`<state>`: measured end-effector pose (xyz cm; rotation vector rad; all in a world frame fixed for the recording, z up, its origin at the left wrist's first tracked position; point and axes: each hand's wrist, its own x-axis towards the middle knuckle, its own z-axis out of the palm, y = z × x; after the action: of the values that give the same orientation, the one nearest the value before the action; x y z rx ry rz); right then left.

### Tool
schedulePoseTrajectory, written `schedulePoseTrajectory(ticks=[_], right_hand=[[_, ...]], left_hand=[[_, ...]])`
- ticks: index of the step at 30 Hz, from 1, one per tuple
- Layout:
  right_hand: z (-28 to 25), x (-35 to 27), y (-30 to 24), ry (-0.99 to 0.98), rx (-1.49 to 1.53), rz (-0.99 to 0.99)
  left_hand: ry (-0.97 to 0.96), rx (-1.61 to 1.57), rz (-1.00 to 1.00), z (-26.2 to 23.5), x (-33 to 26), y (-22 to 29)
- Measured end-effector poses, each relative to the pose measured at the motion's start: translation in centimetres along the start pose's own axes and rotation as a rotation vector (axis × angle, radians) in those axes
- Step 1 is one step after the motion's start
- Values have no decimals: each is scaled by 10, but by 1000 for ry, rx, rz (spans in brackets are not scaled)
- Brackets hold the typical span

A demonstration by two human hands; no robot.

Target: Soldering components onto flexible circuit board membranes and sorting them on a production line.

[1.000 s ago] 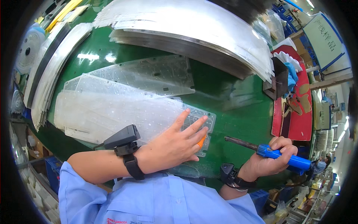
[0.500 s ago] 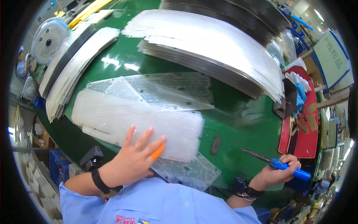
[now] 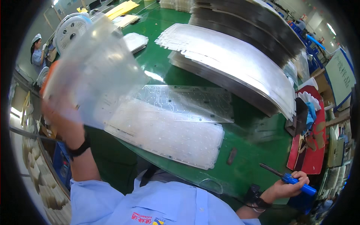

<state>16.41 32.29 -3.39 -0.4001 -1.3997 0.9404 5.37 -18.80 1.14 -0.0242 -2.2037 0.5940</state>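
Gripping the clear plastic sheet [image 3: 93, 71] in my left hand [image 3: 62, 112], I raise it at ten o'clock (long axis tilted), while my right hand [image 3: 288, 185] clasps the blue screwdriver [image 3: 296, 182] at four.

The left hand [image 3: 62, 112], which a moment ago lay flat on the clear plastic sheets near the front of the bench [image 3: 165, 71], is now raised high at the left, gripping a translucent sheet [image 3: 95, 71] lifted clear of the stack (it is blurred with motion). The white sheet stack [image 3: 168, 135] lies uncovered. The right hand [image 3: 288, 187] with its blue-handled screwdriver [image 3: 290, 179] now sits lower and nearer, at the bench's right near edge.
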Motion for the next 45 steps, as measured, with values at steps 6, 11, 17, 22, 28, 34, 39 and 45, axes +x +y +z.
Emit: schedulePoseTrajectory(ticks=[6, 11, 17, 22, 28, 34, 39, 45], right_hand=[[-5, 0, 5, -56, -41, -39], [-1, -1, 4, -48, 22, -14], [-4, 1, 8, -49, 14, -10], [3, -2, 3, -21, -22, -4], [1, -5, 9, -75, 6, -44], [-9, -2, 17, -53, 13, -23], [-4, -3, 14, -49, -12, -16], [-5, -3, 18, -72, -6, -31]], left_hand=[[76, -732, 327, -80, -16, 77], [-415, -817, 548, -61, -78, 144], [-396, -750, 487, -60, -82, 152], [-393, -685, 545, -52, -78, 137], [-418, -910, 331, -6, -17, 120], [-750, -1003, 283, 80, 28, 108], [-796, -1009, 293, 87, 24, 120], [-832, -966, 376, 90, 38, 125]])
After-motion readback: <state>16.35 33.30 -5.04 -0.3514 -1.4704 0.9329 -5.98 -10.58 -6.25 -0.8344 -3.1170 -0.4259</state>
